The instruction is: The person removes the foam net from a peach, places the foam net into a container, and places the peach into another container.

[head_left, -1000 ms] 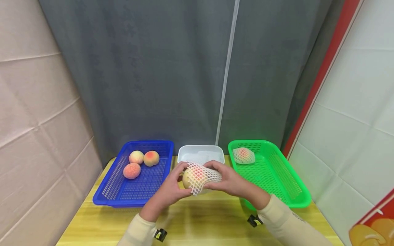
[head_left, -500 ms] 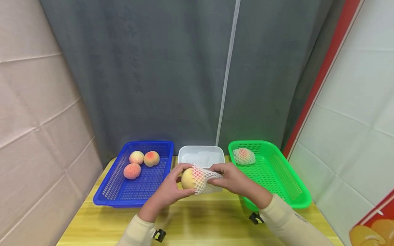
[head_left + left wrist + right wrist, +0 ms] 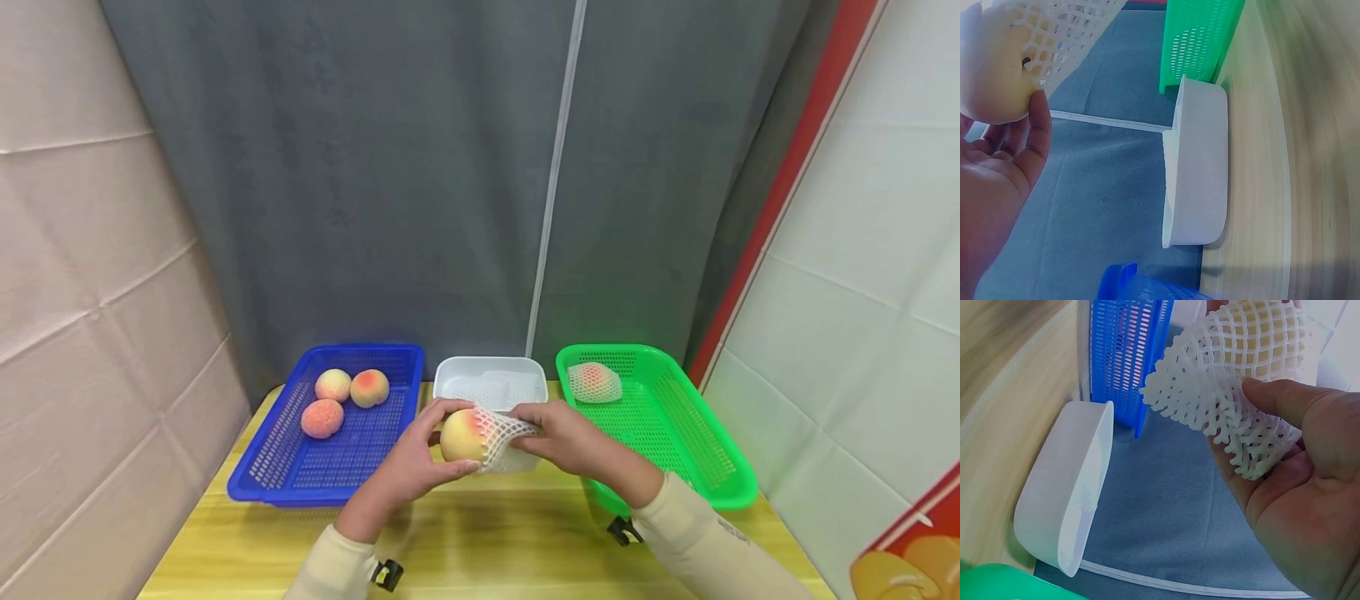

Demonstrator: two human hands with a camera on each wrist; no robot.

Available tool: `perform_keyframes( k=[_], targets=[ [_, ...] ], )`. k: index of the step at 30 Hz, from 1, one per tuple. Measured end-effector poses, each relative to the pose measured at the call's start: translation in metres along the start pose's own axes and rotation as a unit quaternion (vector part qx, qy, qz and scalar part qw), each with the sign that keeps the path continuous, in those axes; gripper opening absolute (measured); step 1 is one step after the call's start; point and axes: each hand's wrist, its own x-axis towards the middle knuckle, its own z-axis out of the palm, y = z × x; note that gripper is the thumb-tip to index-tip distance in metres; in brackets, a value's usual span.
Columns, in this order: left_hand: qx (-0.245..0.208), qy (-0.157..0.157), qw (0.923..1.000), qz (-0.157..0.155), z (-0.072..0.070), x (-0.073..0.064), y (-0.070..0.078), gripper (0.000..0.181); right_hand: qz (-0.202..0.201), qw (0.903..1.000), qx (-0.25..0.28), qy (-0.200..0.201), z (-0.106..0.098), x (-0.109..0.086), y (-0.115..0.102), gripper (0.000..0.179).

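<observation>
In the head view a yellow peach (image 3: 459,435) with a red blush is held above the table in front of the white tub. My left hand (image 3: 417,457) grips its bare left end between fingers and thumb. A white foam fruit net (image 3: 502,442) covers the peach's right part. My right hand (image 3: 561,440) pinches the loose right end of this net. The right wrist view shows the thumb pressing on the net (image 3: 1241,381), its scalloped edge flaring out past the fingers. In the left wrist view the peach (image 3: 994,69) rests on my left fingertips.
A blue basket (image 3: 330,492) at left holds three peaches (image 3: 322,417). The green basket (image 3: 678,417) at right has one netted peach (image 3: 594,382). Between them stands the white tub (image 3: 491,367) with white netting inside. A grey curtain (image 3: 375,183) hangs behind the wooden table (image 3: 495,542).
More of the peach's left side is bare now, as the net's edge has shifted right along it. My right fingers have moved in from around the net to pinch its end.
</observation>
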Motion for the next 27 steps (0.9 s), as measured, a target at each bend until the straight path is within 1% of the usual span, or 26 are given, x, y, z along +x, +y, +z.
perform_keyframes(
  k=[5,12,19,24,27],
  targets=[
    [-0.001,0.000,1.0000,-0.006,0.000,-0.001,0.000,0.073,0.003,1.0000,-0.004,-0.005,0.000,0.001,0.000,0.019],
    [-0.002,0.001,1.0000,-0.007,-0.001,-0.002,0.001,0.074,-0.021,0.9998,-0.001,0.003,-0.002,0.004,0.007,0.013],
    [0.011,0.015,0.9998,-0.007,-0.007,-0.002,-0.001,0.075,-0.006,0.9992,-0.035,0.020,-0.009,0.013,0.018,0.008],
    [0.014,0.018,0.9996,-0.016,-0.010,-0.002,-0.003,0.076,0.010,0.9976,-0.065,0.021,-0.017,0.026,0.032,0.007],
    [0.015,0.017,0.9996,-0.018,-0.011,-0.003,-0.004,0.077,0.031,0.9960,-0.081,0.021,-0.023,0.035,0.042,0.008]
  ],
)
